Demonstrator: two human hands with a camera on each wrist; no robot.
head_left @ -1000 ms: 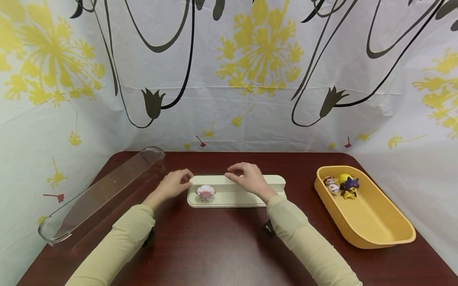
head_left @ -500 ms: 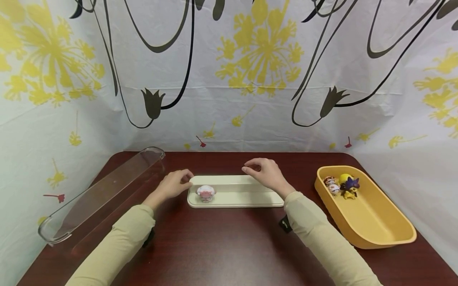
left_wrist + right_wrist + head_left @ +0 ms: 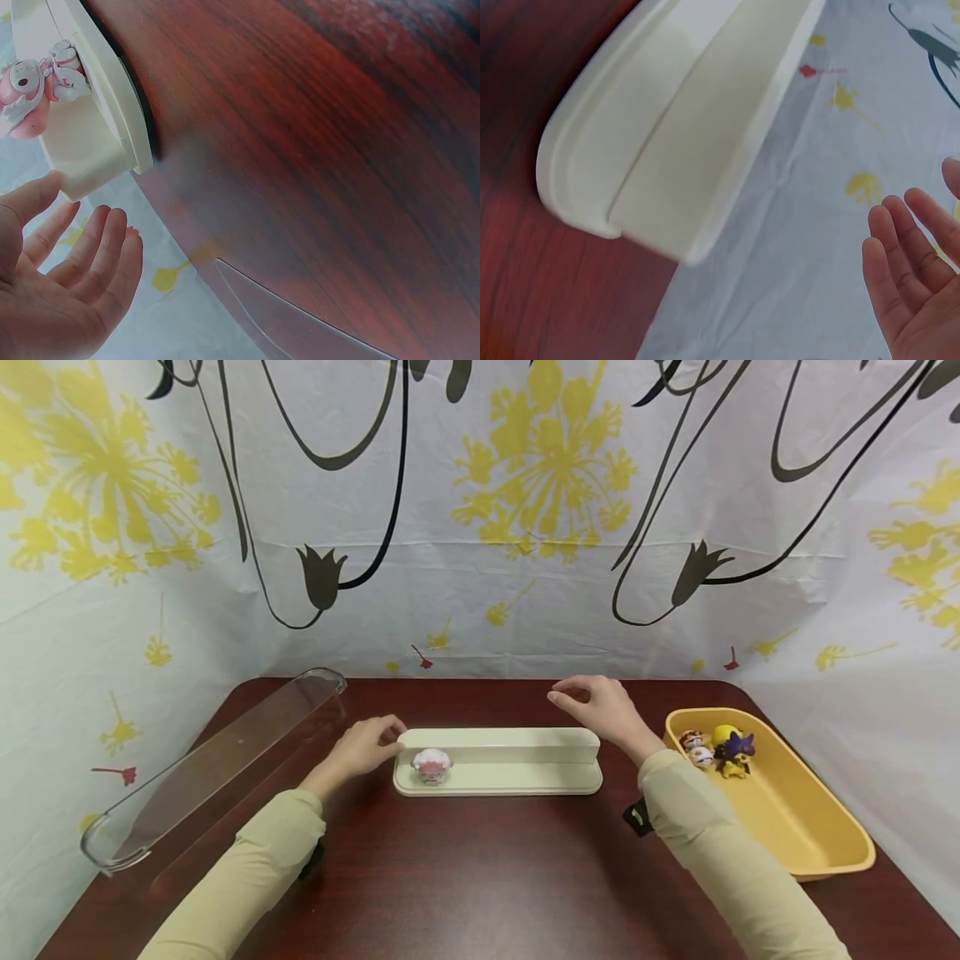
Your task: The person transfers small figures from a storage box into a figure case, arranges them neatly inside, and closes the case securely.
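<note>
Left hand [image 3: 367, 745] rests against left end of long cream plastic tray [image 3: 517, 777] at table centre; fingers relaxed, gripping nothing. Small pink-and-white sheep figurine [image 3: 431, 765] stands inside tray, left end, at 4 o'clock of left hand. Right hand [image 3: 600, 710] hovers at 1 o'clock of tray's right end, clear of it; fingers loosely bent, empty. Yellow oval plastic bin [image 3: 780, 827] with small toy figures [image 3: 716, 750] sits at 3 o'clock. Clear plastic cover [image 3: 210, 768] lies at 9 o'clock on dark red wooden table [image 3: 465, 868].

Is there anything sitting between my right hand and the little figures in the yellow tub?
Nothing visible does. The right hand hovers left of the yellow plastic tub, and the small toy figures lie uncovered at its far end.
</note>
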